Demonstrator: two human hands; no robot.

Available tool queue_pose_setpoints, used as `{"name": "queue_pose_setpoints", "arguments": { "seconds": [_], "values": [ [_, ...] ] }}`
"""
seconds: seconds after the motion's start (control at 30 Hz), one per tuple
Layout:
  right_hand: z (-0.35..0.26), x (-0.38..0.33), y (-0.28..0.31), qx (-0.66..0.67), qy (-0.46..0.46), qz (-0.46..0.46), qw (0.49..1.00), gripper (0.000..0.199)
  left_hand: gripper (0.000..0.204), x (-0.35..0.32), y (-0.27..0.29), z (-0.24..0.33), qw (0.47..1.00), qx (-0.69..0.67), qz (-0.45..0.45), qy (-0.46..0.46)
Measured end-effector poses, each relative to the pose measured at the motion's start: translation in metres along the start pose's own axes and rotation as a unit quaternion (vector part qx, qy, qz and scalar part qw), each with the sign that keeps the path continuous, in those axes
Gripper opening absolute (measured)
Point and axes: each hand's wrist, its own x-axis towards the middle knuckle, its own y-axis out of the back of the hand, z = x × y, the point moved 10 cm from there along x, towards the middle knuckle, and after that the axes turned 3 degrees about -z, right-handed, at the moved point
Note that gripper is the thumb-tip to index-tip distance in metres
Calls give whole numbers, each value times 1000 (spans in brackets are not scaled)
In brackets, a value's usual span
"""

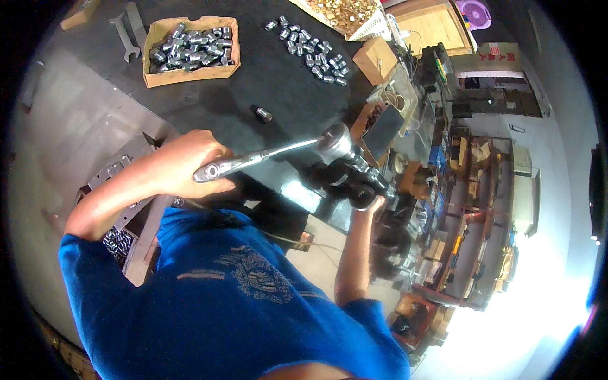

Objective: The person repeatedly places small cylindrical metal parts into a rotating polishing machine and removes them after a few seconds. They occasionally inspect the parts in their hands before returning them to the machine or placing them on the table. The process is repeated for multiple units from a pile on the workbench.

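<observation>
My left hand (197,163) is closed around the near end of a chrome ratchet wrench (253,158), its fingers partly hidden behind the handle. The wrench's thin shaft reaches right to a round metal head (334,139) on a dark, stepped tool or fixture (358,164). Farther right, my right hand (377,204) closes at a black round knob (363,197) below that fixture; most of its fingers are hidden. One loose metal fitting (263,114) lies on the dark table (209,107) beyond the wrench.
A cardboard box (190,77) full of metal fittings stands at the far left, beside an open-end spanner (123,38). Several more fittings (307,47) lie spread across the table. Brass parts (345,16) fill a white basket behind. Shelves (472,215) line the right side.
</observation>
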Motion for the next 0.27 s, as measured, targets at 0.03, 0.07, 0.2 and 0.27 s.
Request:
{"name": "queue_pose_setpoints", "arguments": {
  "seconds": [0.03, 0.07, 0.2, 0.27],
  "values": [
    [-11, 23, 44, -13, 22, 42, 999, 31, 26, 1, 0, 1, 1000, 1, -1, -8],
    [-22, 33, 32, -42, 31, 47, 998, 27, 26, 0, 0, -1, 1000, -1, -3, 0],
    [-70, 9, -55, -84, 126, 167, 974, 15, 25, 1, -2, -1, 1000, -11, -14, 7],
    [-92, -20, -86, -81, 184, 152, 968, 17, 25, 3, -3, 0, 1000, -15, -19, 4]
  ]
}}
